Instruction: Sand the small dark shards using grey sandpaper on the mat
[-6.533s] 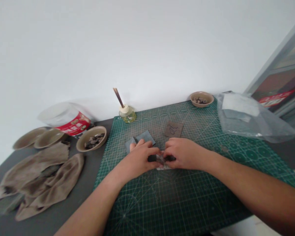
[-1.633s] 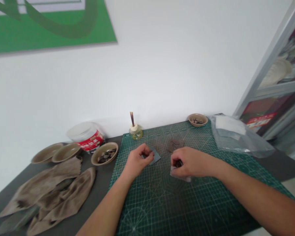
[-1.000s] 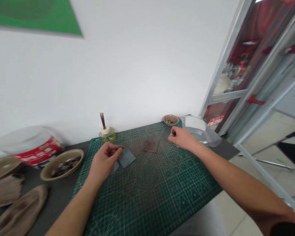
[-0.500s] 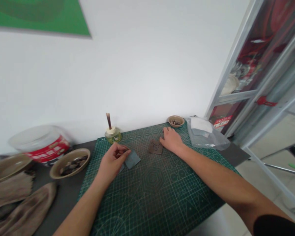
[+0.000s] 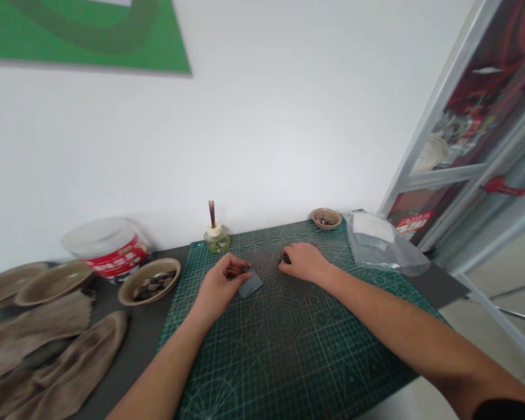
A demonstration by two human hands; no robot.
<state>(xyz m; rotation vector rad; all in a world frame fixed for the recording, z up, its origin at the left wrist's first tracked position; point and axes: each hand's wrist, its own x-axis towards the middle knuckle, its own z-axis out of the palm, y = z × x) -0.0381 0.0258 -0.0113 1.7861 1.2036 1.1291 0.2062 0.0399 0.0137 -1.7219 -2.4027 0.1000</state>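
Observation:
My left hand (image 5: 221, 286) is closed in a pinch over the middle of the green cutting mat (image 5: 284, 361). Something small and brown shows between its fingers, too little of it to name. Just beyond the fingertips is a blue-grey square piece (image 5: 251, 284); whether the fingers touch it I cannot tell. To the right, my right hand (image 5: 304, 261) curls its fingers round a brown square piece (image 5: 286, 258), of which only a dark edge shows. Its marked face is hidden.
A small bowl (image 5: 326, 219) of little pieces and a clear plastic bag (image 5: 387, 256) lie back right. A reed diffuser (image 5: 217, 238) stands by the wall. On the left are a bowl of dark pieces (image 5: 151, 286), a red-labelled tub (image 5: 114, 251) and brown cloths (image 5: 91, 356).
My right hand has drawn back from beyond the brown square piece and closed on it. My left hand keeps its pinch near the blue-grey piece. The camera view has shifted left.

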